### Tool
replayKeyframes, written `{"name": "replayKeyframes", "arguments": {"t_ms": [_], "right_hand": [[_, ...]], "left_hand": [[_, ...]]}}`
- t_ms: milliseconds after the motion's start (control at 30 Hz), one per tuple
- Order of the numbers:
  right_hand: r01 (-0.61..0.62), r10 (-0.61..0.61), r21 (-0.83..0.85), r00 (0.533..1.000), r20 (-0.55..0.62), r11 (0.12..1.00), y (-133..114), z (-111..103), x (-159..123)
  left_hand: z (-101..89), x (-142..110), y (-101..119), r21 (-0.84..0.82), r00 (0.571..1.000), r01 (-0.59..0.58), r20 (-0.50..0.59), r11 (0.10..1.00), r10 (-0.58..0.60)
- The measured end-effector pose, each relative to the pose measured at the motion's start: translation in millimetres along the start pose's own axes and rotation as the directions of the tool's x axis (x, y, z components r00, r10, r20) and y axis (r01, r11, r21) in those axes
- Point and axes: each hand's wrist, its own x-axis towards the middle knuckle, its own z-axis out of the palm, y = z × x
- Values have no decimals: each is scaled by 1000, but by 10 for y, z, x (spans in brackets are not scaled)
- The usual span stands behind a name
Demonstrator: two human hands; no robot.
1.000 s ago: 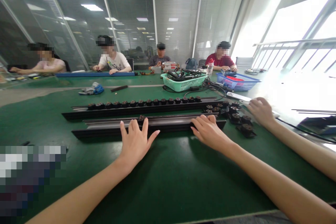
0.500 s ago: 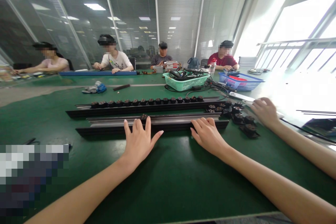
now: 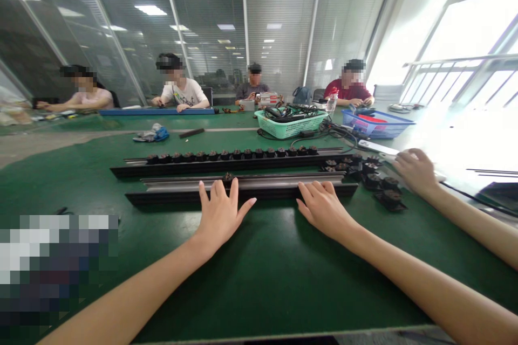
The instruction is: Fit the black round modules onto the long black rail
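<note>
A long black channel (image 3: 263, 183) with a silvery inner face lies crosswise in front of me. My left hand (image 3: 220, 210) rests at its near wall, fingers spread and thumb stretched to the side. Just beyond those fingertips, one small black round part (image 3: 227, 178) sits in the channel. Farther right, my right hand (image 3: 326, 207) has its fingers bent over the near wall, the thumb on the front side. Behind lies a second black channel (image 3: 210, 168) carrying a row of several similar black parts (image 3: 237, 154).
Loose black parts (image 3: 390, 197) lie at the channels' right ends. Beside them a co-worker's hand (image 3: 416, 172) is near a white power strip (image 3: 376, 146). A green basket (image 3: 289, 126) of cables, a blue basket (image 3: 376, 126) and gloves (image 3: 151, 133) stand farther back. Several people sit opposite.
The whole view has shifted, so things appear farther right. Both my hands stay at the near channel, and the small part stays by my left fingertips.
</note>
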Motion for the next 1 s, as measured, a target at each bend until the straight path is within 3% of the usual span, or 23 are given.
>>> {"name": "replayKeyframes", "arguments": {"t_ms": [467,1000], "right_hand": [[-15,15,44,1000,10,999,3,21,-6],[-9,9,33,1000,-15,999,-3,28,-5]], "left_hand": [[-71,7,31,-20,998,-32,60,999,34],[43,-25,51,-84,994,-106,-4,991,106]]}}
